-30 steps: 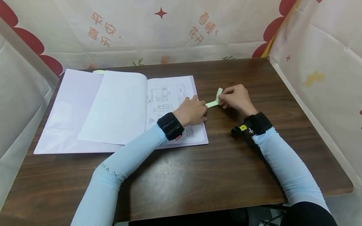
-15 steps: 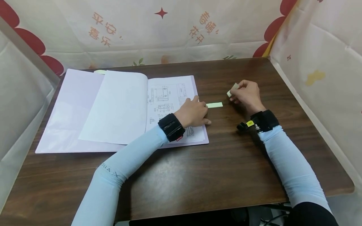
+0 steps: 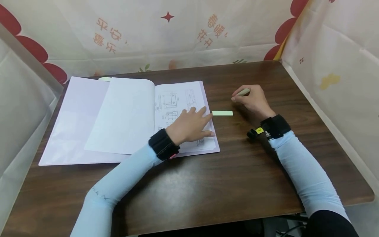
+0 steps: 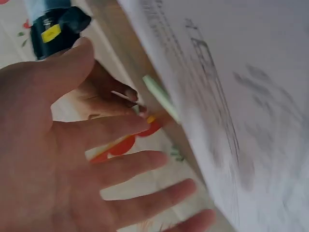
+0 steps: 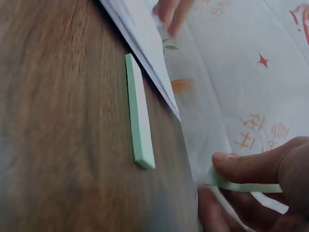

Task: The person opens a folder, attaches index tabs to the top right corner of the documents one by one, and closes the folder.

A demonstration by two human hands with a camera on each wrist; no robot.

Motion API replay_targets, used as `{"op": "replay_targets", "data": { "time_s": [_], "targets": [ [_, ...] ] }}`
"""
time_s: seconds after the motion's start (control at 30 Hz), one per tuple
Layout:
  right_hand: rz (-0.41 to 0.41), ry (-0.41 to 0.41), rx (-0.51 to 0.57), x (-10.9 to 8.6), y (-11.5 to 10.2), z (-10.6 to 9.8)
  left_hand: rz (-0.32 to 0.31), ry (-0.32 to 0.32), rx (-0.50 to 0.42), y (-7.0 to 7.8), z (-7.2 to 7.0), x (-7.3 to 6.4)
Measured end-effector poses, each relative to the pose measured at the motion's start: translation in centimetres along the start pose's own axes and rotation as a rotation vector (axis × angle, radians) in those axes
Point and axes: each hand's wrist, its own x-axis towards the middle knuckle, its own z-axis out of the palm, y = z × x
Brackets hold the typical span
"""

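A narrow pale green sticky note pad (image 3: 222, 113) lies on the table beside the right edge of an open lilac folder (image 3: 66, 131). My right hand (image 3: 253, 100), right of the pad, pinches a pale green sticky note strip (image 3: 244, 92) between thumb and fingers. That sticky note strip (image 5: 256, 187) appears slightly curved in the right wrist view, partly hidden by the thumb. With fingers spread, my left hand (image 3: 189, 126) is over the page with printed drawings (image 3: 193, 93). In the left wrist view its fingers are extended and it holds nothing.
A blank white sheet (image 3: 124, 112) is turned over to the folder's left side. Behind it, a pale green tab (image 3: 105, 79) peeks past the top edge. Bare brown table (image 3: 183, 194) extends in front, and printed cloth (image 3: 183, 36) hangs at the back.
My right hand has pulled the strip off the pad and moved away to the right, turning the strip. The left hand has left the pad and shifted left over the page, fingers spreading.
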Motion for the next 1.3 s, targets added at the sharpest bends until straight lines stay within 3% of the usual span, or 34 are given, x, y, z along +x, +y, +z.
{"op": "replay_targets", "data": {
  "time_s": [0.1,0.23,0.4,0.53,0.8,1.03,1.3],
  "targets": [
    [0.006,-0.028,0.041,1.2,-1.4,0.8,-0.039,-0.018,-0.023,-1.2,0.1,-1.6],
    [0.036,-0.073,0.058,4.2,-3.7,2.6,-0.056,-0.026,-0.057,-2.3,0.8,-2.8],
    [0.115,-0.101,0.09,8.6,-5.8,5.5,-0.044,-0.039,-0.087,-2.6,2.1,-3.2],
    [0.21,-0.093,0.146,10.9,-6.0,7.2,-0.031,-0.034,-0.069,-2.5,2.6,-3.2],
    [0.255,-0.079,0.223,11.4,-6.5,8.2,-0.023,-0.024,-0.057,-2.3,2.9,-3.3],
    [0.237,-0.099,0.243,11.9,-7.0,8.9,-0.035,-0.01,-0.048,-2.7,2.8,-3.5],
    [0.286,-0.086,0.172,13.7,-6.9,10.1,-0.047,-0.011,-0.043,-3.1,2.9,-3.7]
  ]
}}
